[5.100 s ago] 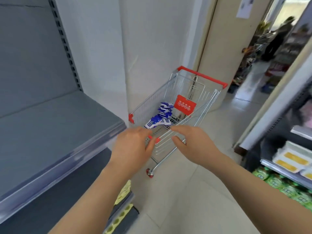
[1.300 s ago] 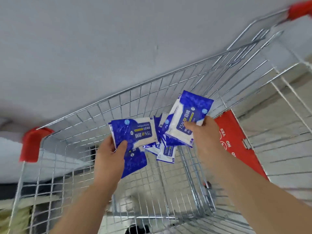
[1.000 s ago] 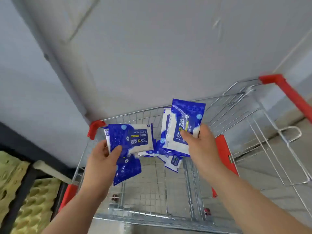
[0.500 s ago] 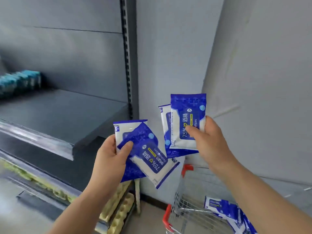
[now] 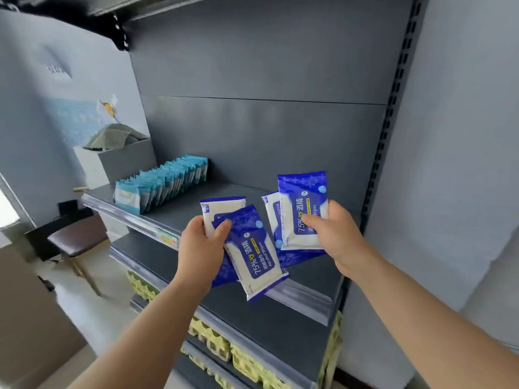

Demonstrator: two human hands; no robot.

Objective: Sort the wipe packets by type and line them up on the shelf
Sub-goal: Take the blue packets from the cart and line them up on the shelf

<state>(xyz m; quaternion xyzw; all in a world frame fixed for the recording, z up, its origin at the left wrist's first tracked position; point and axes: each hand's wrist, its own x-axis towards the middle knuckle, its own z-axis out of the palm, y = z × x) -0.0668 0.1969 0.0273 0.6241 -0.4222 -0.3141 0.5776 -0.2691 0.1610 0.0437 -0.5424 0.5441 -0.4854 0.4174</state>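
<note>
Dark blue packets are split between two hands at the centre of the frame, held in the air over the front of the shelf [image 5: 238, 189]. The left bunch [image 5: 254, 248] is a loose fan of at least two. Its front packet is tilted, label "75%" facing the camera, and its lower corner hangs in front of the shelf edge. Another stands nearly upright behind it, only its white and blue top showing. The left hand [image 5: 200, 248] grips this bunch from the left, thumb curled over the front packet's upper corner, fingers hidden behind. The right bunch [image 5: 302, 214] is just to the right and a little higher, its front packet upright with at least one more fanned out behind. The two bunches meet in the picture lower down; whether they touch I cannot tell. The right hand [image 5: 339, 237] holds its bunch from the right, thumb pressed on the front label, fingers curled round the back.

Light blue packets [image 5: 161, 189] stand on edge in a tight row at centre left, on the shelf's left part, well apart from the hands. A clear rail [image 5: 303, 300] runs along the shelf's front edge. Below sits a lower shelf [image 5: 269, 329], and under that yellow egg trays [image 5: 212, 342]. A grey box [image 5: 126, 161] with a cloth [image 5: 112, 136] on top stands just beyond the shelf's left end. A stool [image 5: 77, 237] is on the floor at lower left
</note>
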